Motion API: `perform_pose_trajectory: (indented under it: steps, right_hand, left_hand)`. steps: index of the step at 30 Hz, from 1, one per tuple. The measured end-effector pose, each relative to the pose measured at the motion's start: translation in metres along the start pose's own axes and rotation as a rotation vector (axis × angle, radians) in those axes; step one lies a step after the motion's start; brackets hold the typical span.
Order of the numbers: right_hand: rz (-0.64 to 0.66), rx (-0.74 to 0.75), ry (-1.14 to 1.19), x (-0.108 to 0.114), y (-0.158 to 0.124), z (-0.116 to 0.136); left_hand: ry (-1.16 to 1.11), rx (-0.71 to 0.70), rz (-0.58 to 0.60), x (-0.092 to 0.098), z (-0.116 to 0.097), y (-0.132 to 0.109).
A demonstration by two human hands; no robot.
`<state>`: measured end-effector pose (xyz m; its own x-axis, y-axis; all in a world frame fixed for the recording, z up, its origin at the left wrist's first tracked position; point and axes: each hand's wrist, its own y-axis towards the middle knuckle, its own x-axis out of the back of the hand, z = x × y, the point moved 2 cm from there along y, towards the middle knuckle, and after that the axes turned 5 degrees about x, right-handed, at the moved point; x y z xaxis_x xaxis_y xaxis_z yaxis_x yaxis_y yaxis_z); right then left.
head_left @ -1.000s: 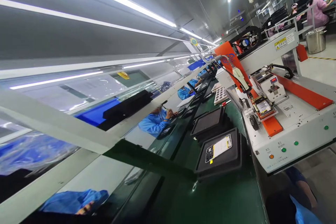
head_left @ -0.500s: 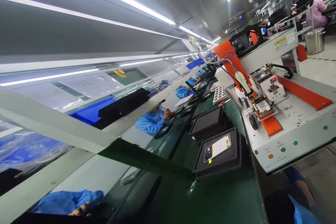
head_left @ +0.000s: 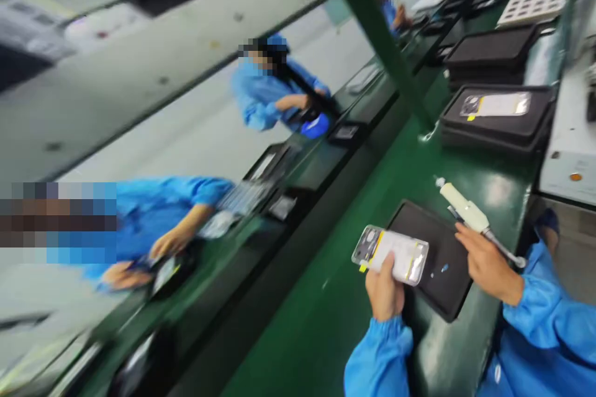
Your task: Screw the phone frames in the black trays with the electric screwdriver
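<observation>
My left hand [head_left: 385,290] grips a phone-sized white device [head_left: 391,254] with yellow stickers, holding it just above the green bench. My right hand [head_left: 487,262] is closed round a cream-coloured electric screwdriver [head_left: 463,208] with a cable, its tip pointing away from me. Between the two hands lies a black mat [head_left: 442,260]. Both sleeves are blue.
Black trays [head_left: 500,115] stand stacked at the far right, the top one holding another device. A white machine [head_left: 570,149] with an orange button sits at the right edge. Across the green conveyor [head_left: 326,273], people in blue coats work at black fixtures. A green post [head_left: 384,43] rises from the bench.
The view has swung down from the ceiling and machine to the bench. My two hands, the device and the screwdriver have come into sight.
</observation>
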<state>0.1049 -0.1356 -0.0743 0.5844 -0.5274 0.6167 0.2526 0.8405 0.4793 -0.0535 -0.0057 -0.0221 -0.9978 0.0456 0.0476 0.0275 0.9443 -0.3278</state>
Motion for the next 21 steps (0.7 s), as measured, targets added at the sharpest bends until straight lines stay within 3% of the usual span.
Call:
perform_pose_trajectory:
  steps: [2, 7, 15, 18, 21]
  right_hand:
    - [-0.052, 0.024, -0.010, 0.009, 0.004, -0.006]
    - [-0.057, 0.053, -0.043, 0.023, 0.002, 0.000]
    - [-0.063, 0.056, -0.085, 0.015, 0.002, -0.003]
    - [-0.101, 0.139, -0.142, 0.018, 0.004, 0.013]
    - [-0.193, 0.200, -0.155, 0.026, 0.011, 0.026]
  left_hand:
    - [-0.098, 0.015, -0.012, 0.010, 0.010, -0.003]
    - [-0.233, 0.011, 0.045, 0.002, 0.013, -0.005]
    - [-0.215, 0.002, 0.098, -0.014, 0.003, -0.005]
    - [-0.152, 0.026, 0.111, -0.012, 0.003, 0.000]
    - [0.191, 0.076, 0.050, 0.001, 0.012, 0.025]
